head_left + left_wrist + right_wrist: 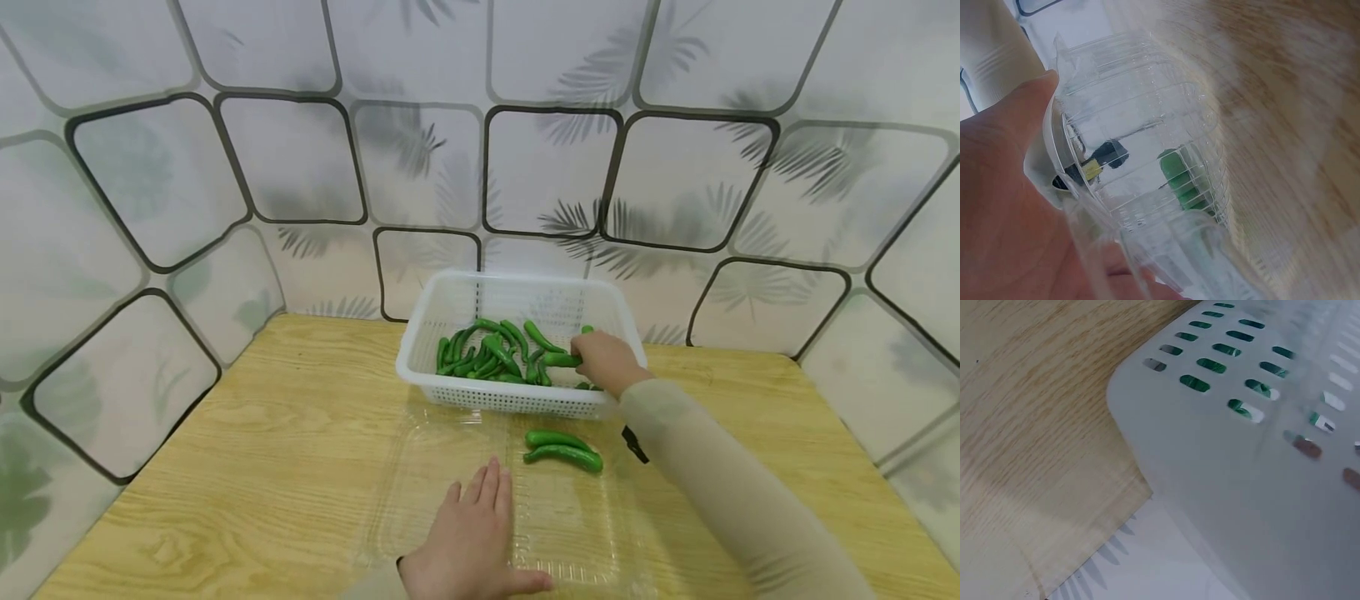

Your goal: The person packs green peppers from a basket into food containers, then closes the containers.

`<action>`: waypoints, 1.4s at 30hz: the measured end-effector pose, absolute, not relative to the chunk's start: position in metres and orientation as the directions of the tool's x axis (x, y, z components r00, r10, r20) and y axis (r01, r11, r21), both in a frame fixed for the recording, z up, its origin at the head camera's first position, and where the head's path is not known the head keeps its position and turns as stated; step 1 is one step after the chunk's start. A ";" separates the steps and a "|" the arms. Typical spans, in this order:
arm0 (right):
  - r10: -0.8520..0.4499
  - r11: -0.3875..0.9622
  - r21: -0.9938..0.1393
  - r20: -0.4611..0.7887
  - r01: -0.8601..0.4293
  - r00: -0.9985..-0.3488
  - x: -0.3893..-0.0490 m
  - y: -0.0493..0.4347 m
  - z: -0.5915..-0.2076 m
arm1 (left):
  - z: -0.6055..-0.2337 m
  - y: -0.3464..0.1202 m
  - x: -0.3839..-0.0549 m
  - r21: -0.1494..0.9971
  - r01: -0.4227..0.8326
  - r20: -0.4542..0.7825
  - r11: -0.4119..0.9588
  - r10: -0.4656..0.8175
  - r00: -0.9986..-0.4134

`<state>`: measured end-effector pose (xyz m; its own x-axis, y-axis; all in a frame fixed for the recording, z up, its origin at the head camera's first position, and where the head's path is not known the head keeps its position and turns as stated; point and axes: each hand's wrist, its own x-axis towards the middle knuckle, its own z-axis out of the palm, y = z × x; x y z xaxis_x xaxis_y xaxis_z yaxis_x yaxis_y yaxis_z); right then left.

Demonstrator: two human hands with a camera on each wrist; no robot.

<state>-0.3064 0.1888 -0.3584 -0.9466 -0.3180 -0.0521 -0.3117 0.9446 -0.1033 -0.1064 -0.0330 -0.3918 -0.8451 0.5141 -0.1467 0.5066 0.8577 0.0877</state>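
Note:
My right hand (609, 360) reaches into the white plastic basket (517, 400) at its right end and pinches a green chili pepper (560, 360) that points left. Several more green peppers (480, 357) lie heaped in the basket's left and middle. In front of the basket, a clear plastic clamshell container (566, 521) lies open on the table. Two green peppers (562, 456) rest side by side in its right half. My left hand (468, 537) lies across the container's middle, fingers straight and thumb spread to the right. In the right wrist view, the slotted basket wall (1197, 444) hides the right hand's grasp.
The wooden table (262, 450) stretches to both sides of the container. Behind the basket rises a wall (420, 183) with a pattern of rounded squares and leaves. A dark band (635, 444) shows under the right forearm, beside the container.

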 end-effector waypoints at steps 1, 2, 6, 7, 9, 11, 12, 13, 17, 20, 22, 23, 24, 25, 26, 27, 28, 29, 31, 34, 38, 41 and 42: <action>-0.318 0.945 -0.100 -0.049 -0.312 -0.947 -0.305 0.188 -0.357 | -0.391 -0.033 -0.106 0.086 0.507 -0.148 0.857 0.515 -0.845; -0.320 0.944 -0.095 -0.045 -0.315 -0.946 -0.305 0.188 -0.356 | -0.391 -0.033 -0.107 0.081 0.508 -0.150 0.857 0.515 -0.844; -0.329 0.942 -0.084 -0.042 -0.324 -0.944 -0.300 0.186 -0.351 | -0.390 -0.032 -0.106 0.063 0.506 -0.158 0.860 0.509 -0.846; -0.330 0.942 -0.084 -0.042 -0.326 -0.943 -0.299 0.185 -0.350 | -0.390 -0.032 -0.106 0.062 0.504 -0.161 0.861 0.507 -0.847; -0.336 0.939 -0.085 -0.041 -0.332 -0.941 -0.297 0.185 -0.348 | -0.390 -0.032 -0.106 0.058 0.501 -0.164 0.863 0.504 -0.848; -0.338 0.938 -0.089 -0.039 -0.334 -0.940 -0.294 0.185 -0.346 | -0.390 -0.032 -0.105 0.058 0.499 -0.163 0.865 0.502 -0.850; -0.340 0.938 -0.091 -0.037 -0.336 -0.940 -0.293 0.185 -0.345 | -0.390 -0.032 -0.105 0.058 0.499 -0.162 0.865 0.501 -0.850; -0.341 0.937 -0.095 -0.037 -0.337 -0.939 -0.291 0.185 -0.344 | -0.390 -0.031 -0.105 0.058 0.499 -0.163 0.865 0.501 -0.850; -0.350 0.933 -0.104 -0.030 -0.345 -0.936 -0.286 0.185 -0.341 | -0.389 -0.032 -0.104 0.064 0.496 -0.156 0.866 0.499 -0.852; -0.354 0.931 -0.100 -0.020 -0.351 -0.935 -0.282 0.184 -0.339 | -0.389 -0.032 -0.103 0.067 0.493 -0.145 0.867 0.498 -0.855; -0.360 0.929 -0.095 -0.016 -0.357 -0.933 -0.280 0.184 -0.338 | -0.388 -0.033 -0.102 0.063 0.495 -0.136 0.867 0.498 -0.856; -0.362 0.929 -0.092 -0.013 -0.359 -0.932 -0.279 0.184 -0.338 | -0.388 -0.033 -0.102 0.061 0.494 -0.131 0.867 0.498 -0.857; -0.364 0.928 -0.090 -0.011 -0.362 -0.931 -0.278 0.184 -0.337 | -0.388 -0.033 -0.102 0.062 0.494 -0.125 0.867 0.498 -0.858; -0.367 0.927 -0.089 -0.009 -0.365 -0.930 -0.277 0.185 -0.337 | -0.388 -0.033 -0.101 0.063 0.494 -0.121 0.867 0.498 -0.859; -0.369 0.926 -0.089 -0.008 -0.367 -0.929 -0.276 0.185 -0.336 | -0.388 -0.033 -0.101 0.064 0.493 -0.117 0.867 0.498 -0.860; -0.371 0.925 -0.087 -0.006 -0.369 -0.929 -0.275 0.185 -0.335 | -0.388 -0.032 -0.101 0.063 0.493 -0.110 0.867 0.498 -0.860; -0.372 0.925 -0.087 -0.003 -0.371 -0.928 -0.274 0.185 -0.335 | -0.388 -0.032 -0.101 0.063 0.493 -0.105 0.868 0.497 -0.861; -0.374 0.924 -0.086 -0.001 -0.372 -0.928 -0.274 0.185 -0.335 | -0.388 -0.032 -0.101 0.060 0.494 -0.101 0.867 0.498 -0.862; -0.375 0.924 -0.085 0.000 -0.373 -0.927 -0.272 0.185 -0.334 | -0.388 -0.032 -0.100 0.057 0.495 -0.095 0.867 0.498 -0.862; -0.380 0.922 -0.083 0.000 -0.379 -0.925 -0.271 0.185 -0.333 | -0.388 -0.032 -0.101 0.052 0.499 -0.092 0.865 0.502 -0.860; -0.381 0.922 -0.077 0.003 -0.380 -0.925 -0.268 0.184 -0.332 | -0.389 -0.033 -0.101 0.063 0.501 -0.103 0.863 0.505 -0.857; -0.380 0.922 -0.071 0.010 -0.380 -0.925 -0.264 0.183 -0.331 | -0.389 -0.033 -0.101 0.070 0.501 -0.118 0.863 0.505 -0.855; -0.381 0.922 -0.070 0.013 -0.381 -0.925 -0.264 0.183 -0.331 | -0.389 -0.033 -0.101 0.072 0.500 -0.121 0.863 0.505 -0.854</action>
<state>-0.2638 0.1832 -0.3313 -0.9246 -0.3807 0.0129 -0.3806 0.9221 -0.0696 -0.1015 -0.0328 -0.3887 -0.8544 0.5052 -0.1211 0.5001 0.8630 0.0721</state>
